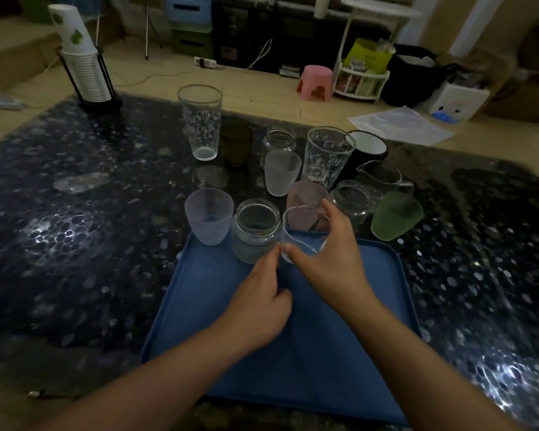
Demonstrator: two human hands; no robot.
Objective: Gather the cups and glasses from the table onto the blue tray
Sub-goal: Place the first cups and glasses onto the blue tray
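Note:
My right hand (330, 259) grips a small clear glass cup (302, 231) at the far edge of the blue tray (293, 353). My left hand (262, 306) hovers over the tray with curled fingers, its fingertips close to the cup's base; whether they touch is unclear. A clear jar (255, 228) and a frosted lilac cup (209, 214) stand at the tray's far left corner. Behind on the table are a pink cup (302, 194), a frosted white cup (282, 172), a second jar (352, 202), a green cup (395, 216), two tall printed glasses (201, 119) (327, 154), a dark amber cup (236, 143), a small jar (277, 141), a glass pitcher (380, 178) and a black mug (367, 147).
The dark pebble-patterned table (75, 244) spreads wide to left and right. A rack of stacked paper cups (84, 73) stands at its far left corner. Beyond the table, on the floor, are a pink stool (315, 80), a white rack (361, 79) and bags.

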